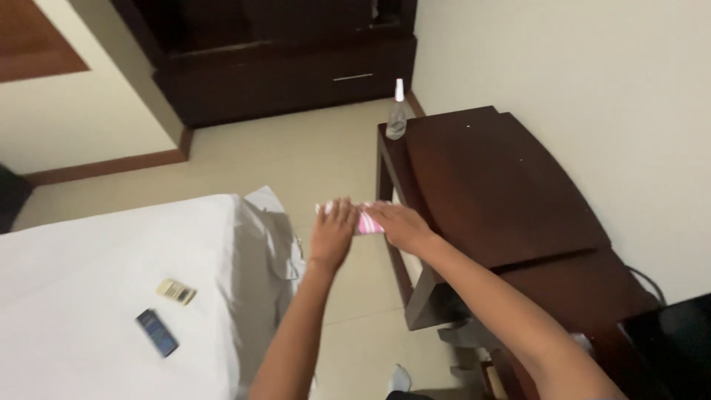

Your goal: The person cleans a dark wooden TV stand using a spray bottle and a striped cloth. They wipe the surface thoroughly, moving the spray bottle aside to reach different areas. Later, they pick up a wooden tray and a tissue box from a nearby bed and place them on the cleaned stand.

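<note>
My left hand (333, 231) and my right hand (400, 224) are stretched out together in front of me, both closed on a small pink and white cloth (368, 224) held between them in the air. The cloth is mostly hidden by my fingers; only a striped patch and a pale edge on the left show. The hands hover over the floor gap between the bed (96, 252) and the dark wooden table (503, 185), near the table's left edge.
A clear spray bottle (397, 112) stands on the table's far corner. On the white bed lie a dark phone (157, 332) and a small cream remote (176, 291). A dark cabinet with a drawer (296, 74) stands against the far wall.
</note>
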